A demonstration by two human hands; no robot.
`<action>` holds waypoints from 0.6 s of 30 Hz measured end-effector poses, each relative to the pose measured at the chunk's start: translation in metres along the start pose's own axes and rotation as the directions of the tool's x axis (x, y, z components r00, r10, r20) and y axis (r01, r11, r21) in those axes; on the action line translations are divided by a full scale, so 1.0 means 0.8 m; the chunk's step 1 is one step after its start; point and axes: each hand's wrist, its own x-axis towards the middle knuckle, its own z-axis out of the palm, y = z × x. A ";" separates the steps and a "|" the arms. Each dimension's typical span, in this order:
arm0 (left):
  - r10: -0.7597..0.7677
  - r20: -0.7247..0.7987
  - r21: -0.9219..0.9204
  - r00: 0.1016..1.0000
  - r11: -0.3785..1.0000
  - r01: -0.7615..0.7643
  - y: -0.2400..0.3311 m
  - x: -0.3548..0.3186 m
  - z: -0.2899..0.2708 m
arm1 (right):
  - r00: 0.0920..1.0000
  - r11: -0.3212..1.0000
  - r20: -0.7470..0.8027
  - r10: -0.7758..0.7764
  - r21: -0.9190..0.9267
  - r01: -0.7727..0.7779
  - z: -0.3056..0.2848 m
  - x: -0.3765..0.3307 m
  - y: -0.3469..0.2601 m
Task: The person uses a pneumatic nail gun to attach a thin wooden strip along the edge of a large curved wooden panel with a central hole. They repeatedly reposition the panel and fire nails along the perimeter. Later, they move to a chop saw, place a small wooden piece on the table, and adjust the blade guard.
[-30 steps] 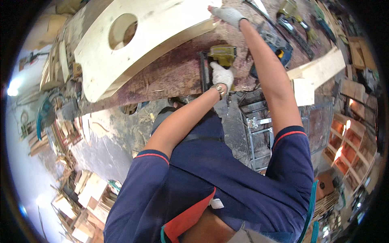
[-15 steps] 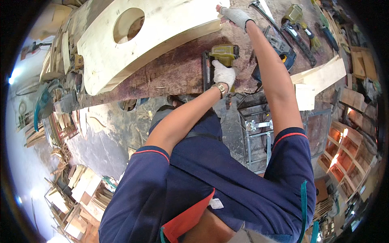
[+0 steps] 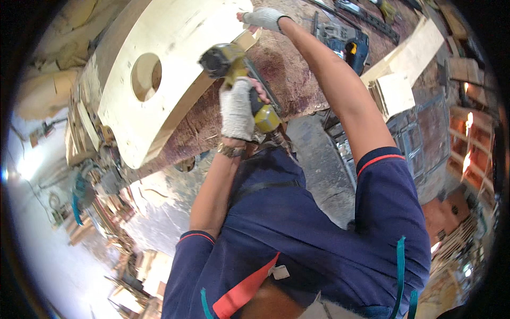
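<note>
— Two gloved hands at work: which holds what?

— Left hand is wrapped tight round the grip of a yellow nail gun. Right hand lies flat, fingers spread, on the far corner of the pale plywood panel, pressing rather than gripping.

— Where is the gun, and which way does it run?

— It is lifted above the near edge of the reddish workbench, just beside the panel's lower edge. Its long axis slants from the dark round cap at upper left, near the panel, down to the yellow base at lower right, close to the person's chest. The nose end I cannot make out.

— What else is hard to read?

— The glove covers the trigger and most of the handle. The panel, with its round hole, is cut off at the top edge. A blue power tool lies farther back on the bench, partly behind the right forearm. The wood offcuts at right are bent by the lens.

— And against half a second ago?

— Then the gun sat low against the bench edge, under the panel. Now it has been raised and tilted, its cap overlapping the panel. The right hand has stayed on the same corner.
</note>
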 end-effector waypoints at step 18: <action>-0.341 0.210 0.111 0.916 0.939 0.325 0.134 0.094 -0.024 | 0.997 0.987 0.033 0.071 0.140 -0.075 0.014 0.029 0.011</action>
